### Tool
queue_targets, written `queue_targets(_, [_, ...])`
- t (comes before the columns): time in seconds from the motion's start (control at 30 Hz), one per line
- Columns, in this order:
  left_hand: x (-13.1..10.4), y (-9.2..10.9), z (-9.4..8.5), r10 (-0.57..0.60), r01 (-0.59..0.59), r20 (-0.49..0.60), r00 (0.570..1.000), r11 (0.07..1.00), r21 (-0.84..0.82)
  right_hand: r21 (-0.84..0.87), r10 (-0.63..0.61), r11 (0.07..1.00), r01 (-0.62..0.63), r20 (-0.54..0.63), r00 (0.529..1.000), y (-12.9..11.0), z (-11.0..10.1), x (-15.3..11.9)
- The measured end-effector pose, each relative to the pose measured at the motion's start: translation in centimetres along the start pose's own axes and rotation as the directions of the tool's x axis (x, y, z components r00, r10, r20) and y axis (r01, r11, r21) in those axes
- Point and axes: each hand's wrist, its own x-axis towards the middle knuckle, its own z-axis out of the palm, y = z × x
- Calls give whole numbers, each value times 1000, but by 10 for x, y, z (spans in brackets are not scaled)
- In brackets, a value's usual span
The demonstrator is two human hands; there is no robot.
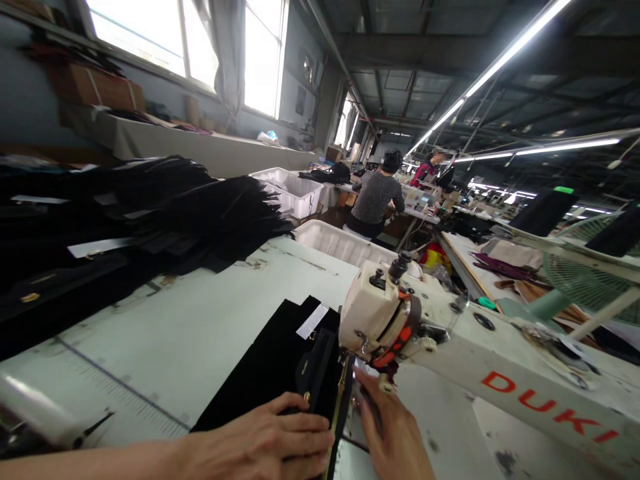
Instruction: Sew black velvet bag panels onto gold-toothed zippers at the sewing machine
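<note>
1. The sewing machine (pixel 465 363) stands on the bench (pixel 210 333). The black fabric piece (pixel 265 360) lies flat just left of its head, the right edge running in beside and partly beneath it.
2. The left hand (pixel 273 437) rests on the near end of that piece, left of the machine's needle area. Its fingers are extended and slightly bent, laid over the cloth rather than closed around anything.
3. The right hand (pixel 393 427) is just below the machine's head, on the near side, with the fingertips close to the piece's right edge. Whether these fingers pinch the cloth or only guide it, I cannot tell.
4. A gold-coloured zip (pixel 339 400) runs along that edge, from the machine's head back to the left hand. A white label (pixel 313 321) lies on the piece beside the head.
5. As for progress, the work seems to be midway on this piece: the zip is in place along the edge, yet part of it lies on the near side of the head, probably not stitched. Finished stitching is too small to make out.
6. Farther left of the machine lies a large pile of black pieces (pixel 165 207), several bearing white labels; whether they are done or waiting, I cannot tell.
</note>
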Motion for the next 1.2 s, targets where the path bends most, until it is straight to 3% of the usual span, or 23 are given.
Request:
queue_targets(0.1, [1,1,-1,-8,8,33,999,1000,11,-61,85,994,-88,-54,995,4,-3,3])
queue_targets(0.23, [1,-4,9,-12,13,72,997,1000,-8,-155,-16,988,12,-28,999,-7,0,11])
queue_targets(0.37, [0,-10,17,-16,16,104,994,1000,3,-219,-14,976,14,0,1000,-27,5,12])
queue_targets(0.57, [8,-3,9,-2,2,73,997,1000,-5,-243,185,954,-174,25,982,-40,2,16])
queue_targets(0.77, [9,-6,13,17,-14,81,997,999,-31,-261,392,893,-367,50,919,-47,-8,34])
queue_targets(0.97, [9,-7,15,28,-28,81,996,1000,-8,-296,495,841,-453,85,865,-48,-11,49])
queue_targets(1.2, [6,-10,24,36,-39,73,997,998,47,-292,552,814,-502,117,826,-57,-16,48])
